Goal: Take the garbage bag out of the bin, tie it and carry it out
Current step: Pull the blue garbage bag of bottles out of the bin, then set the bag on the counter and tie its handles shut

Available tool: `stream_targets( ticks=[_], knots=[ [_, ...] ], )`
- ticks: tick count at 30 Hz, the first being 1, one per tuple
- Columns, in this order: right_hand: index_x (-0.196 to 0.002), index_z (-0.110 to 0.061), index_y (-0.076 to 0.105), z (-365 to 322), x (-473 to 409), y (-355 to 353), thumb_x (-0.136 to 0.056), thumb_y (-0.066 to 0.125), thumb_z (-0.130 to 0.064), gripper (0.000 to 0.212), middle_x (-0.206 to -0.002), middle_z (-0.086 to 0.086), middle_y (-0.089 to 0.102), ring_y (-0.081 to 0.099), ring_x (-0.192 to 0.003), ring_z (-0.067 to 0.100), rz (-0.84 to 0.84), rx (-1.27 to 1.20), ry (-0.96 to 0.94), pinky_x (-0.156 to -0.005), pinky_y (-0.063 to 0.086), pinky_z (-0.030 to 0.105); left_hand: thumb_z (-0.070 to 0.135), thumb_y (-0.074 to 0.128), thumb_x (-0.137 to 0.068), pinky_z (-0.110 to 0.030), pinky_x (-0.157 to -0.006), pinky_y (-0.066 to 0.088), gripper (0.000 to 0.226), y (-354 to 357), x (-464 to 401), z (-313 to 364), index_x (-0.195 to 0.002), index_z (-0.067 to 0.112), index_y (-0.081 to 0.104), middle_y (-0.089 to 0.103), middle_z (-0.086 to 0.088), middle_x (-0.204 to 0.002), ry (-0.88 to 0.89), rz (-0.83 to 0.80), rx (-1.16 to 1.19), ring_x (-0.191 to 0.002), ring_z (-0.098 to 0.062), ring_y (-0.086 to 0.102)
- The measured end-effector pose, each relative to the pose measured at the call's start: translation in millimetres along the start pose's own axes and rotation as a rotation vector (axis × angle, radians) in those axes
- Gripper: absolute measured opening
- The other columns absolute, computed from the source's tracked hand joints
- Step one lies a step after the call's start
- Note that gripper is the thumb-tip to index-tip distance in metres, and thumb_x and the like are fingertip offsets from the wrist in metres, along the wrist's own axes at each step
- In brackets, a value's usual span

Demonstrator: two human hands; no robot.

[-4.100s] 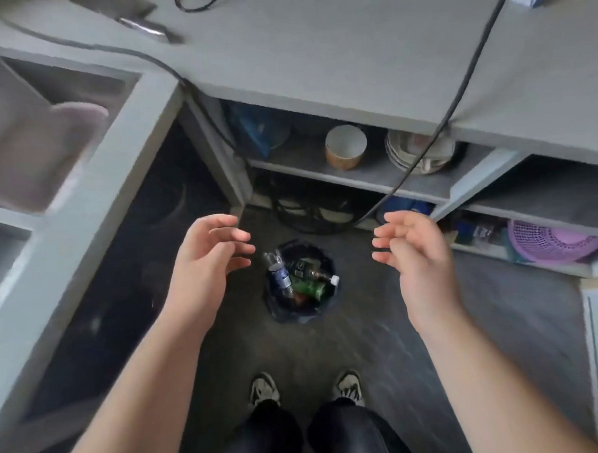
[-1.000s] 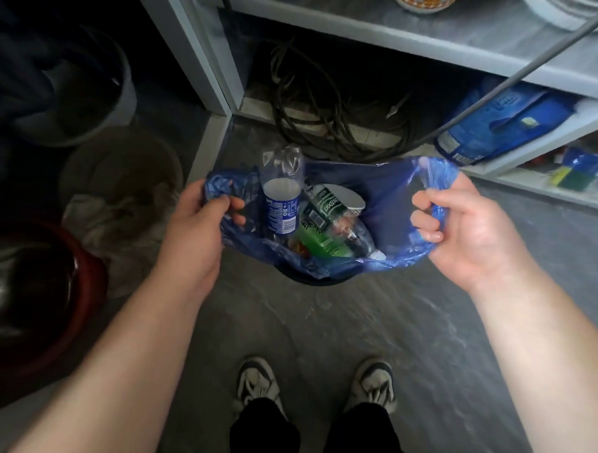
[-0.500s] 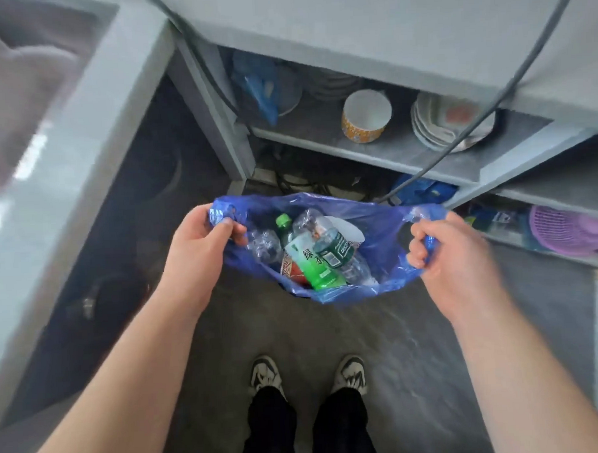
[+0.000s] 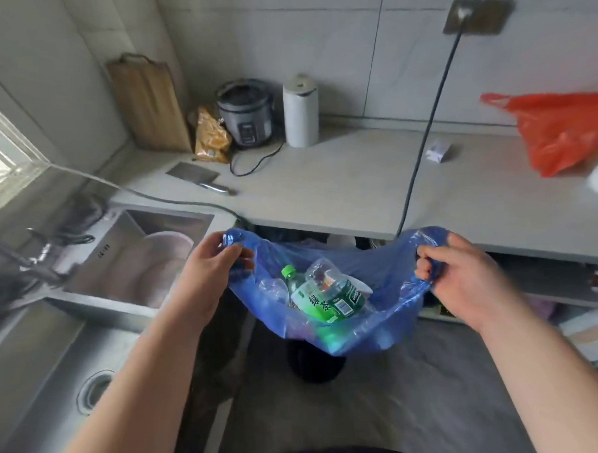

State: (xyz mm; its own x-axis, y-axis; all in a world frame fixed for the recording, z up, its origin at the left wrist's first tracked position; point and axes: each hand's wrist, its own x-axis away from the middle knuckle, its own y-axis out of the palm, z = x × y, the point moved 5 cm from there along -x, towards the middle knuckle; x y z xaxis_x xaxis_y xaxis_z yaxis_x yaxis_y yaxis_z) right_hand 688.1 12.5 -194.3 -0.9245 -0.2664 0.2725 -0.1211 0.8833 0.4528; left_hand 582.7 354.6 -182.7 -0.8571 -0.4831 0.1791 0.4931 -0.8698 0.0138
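Note:
A blue garbage bag (image 4: 390,311) hangs in the air in front of the counter, its mouth stretched wide between my hands. My left hand (image 4: 207,275) is closed on the bag's left rim. On the right rim my right hand (image 4: 464,280) grips a bunched handle. Inside lie plastic bottles, among them a green-capped bottle (image 4: 311,299) with a green label. The small black bin (image 4: 315,364) stands on the floor directly below the bag, mostly hidden by it.
A steel double sink (image 4: 97,269) fills the left side. The grey counter (image 4: 340,190) carries a cleaver (image 4: 196,176), a rice cooker (image 4: 246,114), a white canister (image 4: 301,111) and a red plastic bag (image 4: 560,129). A black cable (image 4: 427,128) hangs from a wall socket.
The bag has risen clear of the bin, still held by both hands. The view has tilted up from the floor and shelves to the countertop and wall.

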Motion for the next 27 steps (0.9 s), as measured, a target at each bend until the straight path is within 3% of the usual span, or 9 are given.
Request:
stream_targets(
  ticks=[5,7,18,25,27],
  knots=[
    [-0.074,-0.011,0.058,-28.2,9.0,20.3,-0.085,0.05,0.009,0.024,-0.071,0.009,0.051,0.049,-0.057,0.017,0.054,0.001,-0.089,-0.051,0.044,0.027,0.003,0.05,-0.097,-0.037,-0.076,0.058,0.017,7.3,-5.6,40.4,-0.107,0.007,0.064,0.068,-0.011,-0.084,0.03,-0.028,-0.001,-0.073,-0.022,0.067],
    [-0.081,-0.008,0.058,-35.8,8.6,30.8,-0.085,0.049,0.009,0.019,-0.072,0.009,0.051,0.048,-0.059,0.017,0.055,0.01,-0.116,-0.051,0.044,0.027,0.004,0.049,-0.097,-0.038,-0.078,0.057,0.019,9.3,-12.7,52.1,-0.105,0.01,0.065,0.068,-0.01,-0.085,0.049,-0.046,-0.023,-0.074,-0.02,0.068],
    [-0.097,-0.005,0.063,-59.4,-17.9,79.5,-0.089,0.049,0.006,0.019,-0.072,0.005,0.06,0.054,-0.06,0.018,0.027,0.027,-0.234,-0.056,0.048,0.029,0.01,0.05,-0.098,-0.037,-0.077,0.058,0.02,12.7,-67.6,88.0,-0.097,0.021,0.066,0.073,-0.004,-0.083,0.131,-0.138,0.021,-0.075,-0.018,0.07],
    [-0.108,-0.004,0.055,-92.2,-72.6,83.6,-0.09,0.044,0.009,0.025,-0.075,0.009,0.055,0.053,-0.059,0.018,0.081,0.006,-0.28,-0.056,0.048,0.029,0.011,0.05,-0.098,-0.038,-0.079,0.061,0.019,32.7,-135.7,113.0,-0.102,0.022,0.064,0.073,-0.005,-0.089,0.157,-0.122,0.021,-0.083,-0.023,0.071],
    [-0.103,-0.003,0.055,-102.1,-97.2,82.4,-0.091,0.043,0.009,0.021,-0.075,0.009,0.054,0.051,-0.061,0.018,0.073,0.004,-0.273,-0.057,0.047,0.029,0.011,0.05,-0.098,-0.038,-0.079,0.061,0.019,45.7,-157.9,118.4,-0.103,0.022,0.065,0.072,-0.006,-0.089,0.165,-0.117,0.03,-0.081,-0.021,0.07]
  ],
)
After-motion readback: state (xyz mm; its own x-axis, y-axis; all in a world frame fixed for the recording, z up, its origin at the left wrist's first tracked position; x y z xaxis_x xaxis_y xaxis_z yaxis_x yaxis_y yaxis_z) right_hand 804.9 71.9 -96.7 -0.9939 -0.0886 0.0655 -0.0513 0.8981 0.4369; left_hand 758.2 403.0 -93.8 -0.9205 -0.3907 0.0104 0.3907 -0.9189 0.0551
